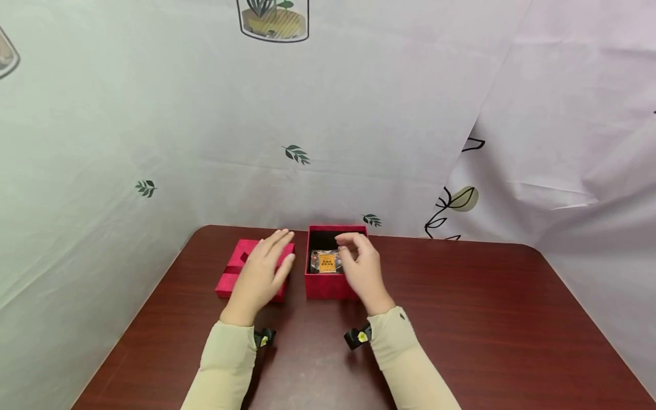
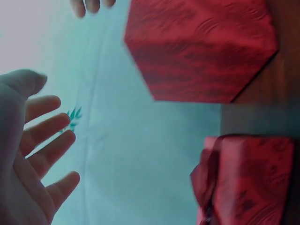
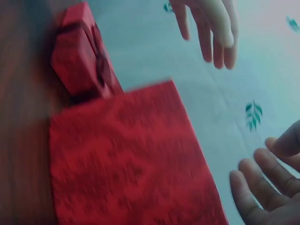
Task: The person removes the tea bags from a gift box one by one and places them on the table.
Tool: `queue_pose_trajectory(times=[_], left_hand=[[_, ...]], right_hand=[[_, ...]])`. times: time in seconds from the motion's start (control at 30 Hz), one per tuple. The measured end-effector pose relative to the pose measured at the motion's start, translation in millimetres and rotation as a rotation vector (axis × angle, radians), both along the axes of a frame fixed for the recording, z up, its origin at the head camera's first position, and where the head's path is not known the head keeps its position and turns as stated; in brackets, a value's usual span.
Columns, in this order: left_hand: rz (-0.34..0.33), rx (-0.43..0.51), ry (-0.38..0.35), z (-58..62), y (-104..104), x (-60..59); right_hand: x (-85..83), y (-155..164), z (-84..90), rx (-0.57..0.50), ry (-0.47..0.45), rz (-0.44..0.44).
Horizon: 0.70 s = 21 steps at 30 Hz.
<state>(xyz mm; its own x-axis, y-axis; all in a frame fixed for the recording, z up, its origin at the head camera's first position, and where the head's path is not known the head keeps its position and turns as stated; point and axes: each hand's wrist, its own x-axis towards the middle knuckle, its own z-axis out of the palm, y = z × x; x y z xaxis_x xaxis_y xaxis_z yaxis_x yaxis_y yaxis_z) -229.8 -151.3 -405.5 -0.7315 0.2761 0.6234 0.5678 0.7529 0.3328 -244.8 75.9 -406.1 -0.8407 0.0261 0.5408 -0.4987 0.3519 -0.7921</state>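
Observation:
A red box (image 1: 330, 286) stands without its lid at the back of the table. Inside it lies a clear packet (image 1: 327, 263) with a yellow-orange label; its contents are too small to tell. Left of the box is the red lid (image 1: 237, 263) with a dark red ribbon bow. My left hand (image 1: 258, 279) hovers over the lid's right part, fingers stretched, holding nothing. Above the box's right side is my right hand (image 1: 363, 270), its fingers slightly bent and nothing in them. In the right wrist view that hand (image 3: 269, 187) is apart from the box (image 3: 131, 159).
The dark red-brown table (image 1: 471, 319) reaches back to a pale cloth (image 1: 389, 114) printed with leaves. Each wrist wears a black strap (image 1: 353, 339).

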Motion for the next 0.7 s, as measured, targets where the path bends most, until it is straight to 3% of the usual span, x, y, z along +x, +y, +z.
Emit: queue_pose_trajectory(times=[0.27, 0.5, 0.7], left_hand=[[0.009, -0.217, -0.153, -17.4, 20, -0.8], [-0.027, -0.282, -0.229, -33.2, 24, -2.1], [-0.011, -0.302, -0.228, -39.5, 23, -4.2]], right_hand=[[-22.5, 18, -1.1, -0.003, -0.244, 0.000], [-33.8, 15, 7.1, 0.183, -0.410, -0.003], [-45.7, 11, 11.0, 0.286, -0.538, 0.001]])
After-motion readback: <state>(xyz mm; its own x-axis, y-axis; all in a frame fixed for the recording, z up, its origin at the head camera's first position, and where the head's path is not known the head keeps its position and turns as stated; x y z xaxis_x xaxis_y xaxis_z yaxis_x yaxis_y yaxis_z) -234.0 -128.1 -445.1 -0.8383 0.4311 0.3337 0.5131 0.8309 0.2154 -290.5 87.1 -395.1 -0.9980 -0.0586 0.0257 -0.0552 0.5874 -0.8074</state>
